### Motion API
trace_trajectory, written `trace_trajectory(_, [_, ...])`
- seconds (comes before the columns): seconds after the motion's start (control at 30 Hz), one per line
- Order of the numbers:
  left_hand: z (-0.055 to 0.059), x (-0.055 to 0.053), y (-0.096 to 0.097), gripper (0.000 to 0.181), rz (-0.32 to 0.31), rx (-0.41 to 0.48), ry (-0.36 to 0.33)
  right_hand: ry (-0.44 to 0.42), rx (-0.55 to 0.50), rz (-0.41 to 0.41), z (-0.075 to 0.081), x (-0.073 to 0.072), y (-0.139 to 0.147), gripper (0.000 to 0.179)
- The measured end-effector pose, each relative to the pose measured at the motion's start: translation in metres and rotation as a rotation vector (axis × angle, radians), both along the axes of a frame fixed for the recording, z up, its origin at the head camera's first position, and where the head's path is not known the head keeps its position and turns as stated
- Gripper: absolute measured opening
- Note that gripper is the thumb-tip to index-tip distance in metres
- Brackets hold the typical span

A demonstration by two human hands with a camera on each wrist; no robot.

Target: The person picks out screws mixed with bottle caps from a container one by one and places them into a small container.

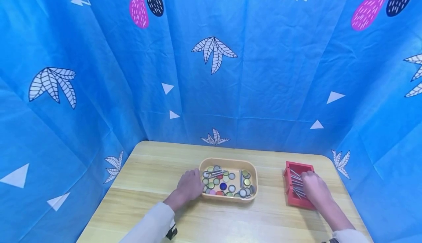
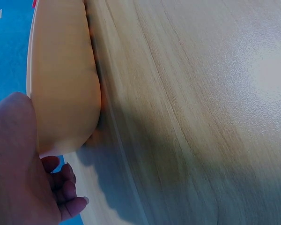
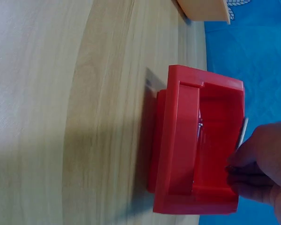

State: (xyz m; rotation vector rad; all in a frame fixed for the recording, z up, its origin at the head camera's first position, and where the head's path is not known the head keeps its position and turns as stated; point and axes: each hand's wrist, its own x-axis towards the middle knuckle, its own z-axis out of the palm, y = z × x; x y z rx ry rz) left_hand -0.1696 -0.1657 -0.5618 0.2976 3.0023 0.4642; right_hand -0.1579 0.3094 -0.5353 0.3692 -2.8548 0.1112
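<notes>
My left hand [image 1: 192, 185] grips the left end of a tan plastic tray [image 1: 227, 198], its thumb at the rim and its other fingers curled by the end wall [image 2: 65, 84]. Round bottle caps [image 1: 223, 186] in several colours lie in the tray, with a few thin metal rods [image 1: 215, 173] among them. Over the right side of a red bin [image 1: 300, 202], my right hand [image 1: 314, 188] has its fingertips bunched together. A silvery metal rod [image 3: 243, 131] sticks out from those fingers in the right wrist view. More such rods [image 1: 298, 184] lie loosely in the bin.
Both containers stand on a light wooden table [image 1: 158, 169], the bin to the right of the tray with a strip of tabletop between them. A blue patterned cloth [image 1: 263, 81] hangs behind the table and along both sides.
</notes>
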Motion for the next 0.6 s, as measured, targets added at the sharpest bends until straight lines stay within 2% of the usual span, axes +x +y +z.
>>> trace_trajectory(0.1, [0.000,0.000,0.000,0.034,-0.003,-0.002,-0.002,-0.008,0.036,-0.006,-0.002,-0.001,-0.003,0.015])
trace_trajectory(0.27, [0.001,0.000,0.000,0.035,0.004,0.002,-0.022,-0.078,0.073,-0.001,-0.009,-0.006,-0.004,0.011])
trace_trajectory(0.6, [0.002,0.001,-0.001,0.034,0.001,0.003,-0.010,-0.164,0.059,0.028,-0.022,-0.011,-0.004,0.015])
